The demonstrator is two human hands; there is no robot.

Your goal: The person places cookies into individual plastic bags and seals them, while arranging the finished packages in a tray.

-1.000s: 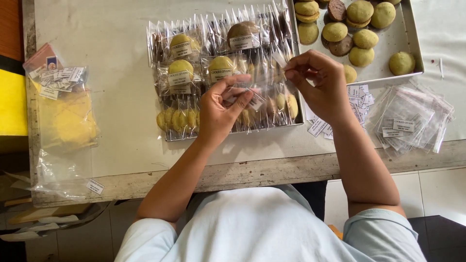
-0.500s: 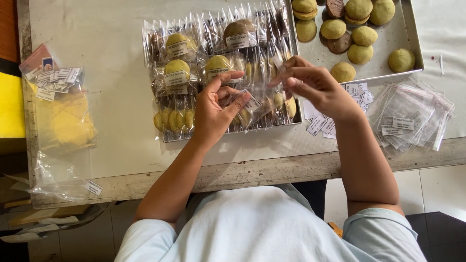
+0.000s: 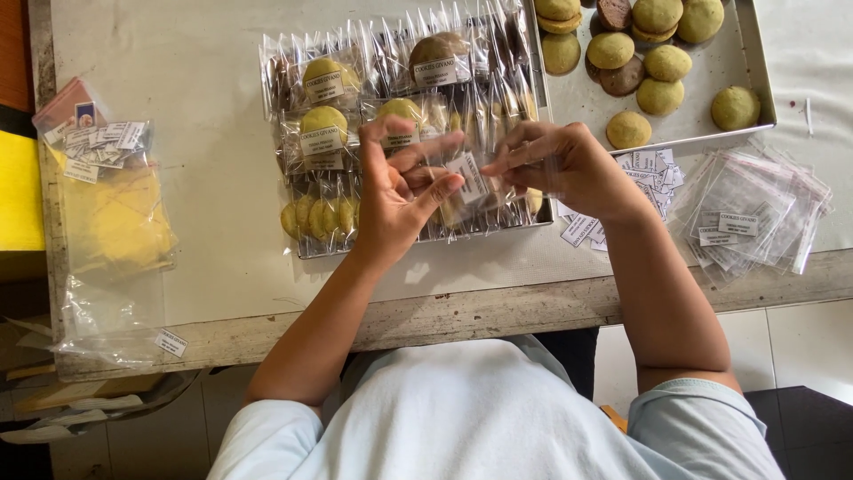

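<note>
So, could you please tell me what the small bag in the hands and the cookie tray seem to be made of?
The bag held between the left hand and right hand looks like thin clear plastic film: glossy, see-through, with a white paper label. The tray looks like bare metal, probably aluminium: dull grey, matte sheen, thin raised rim.
</note>
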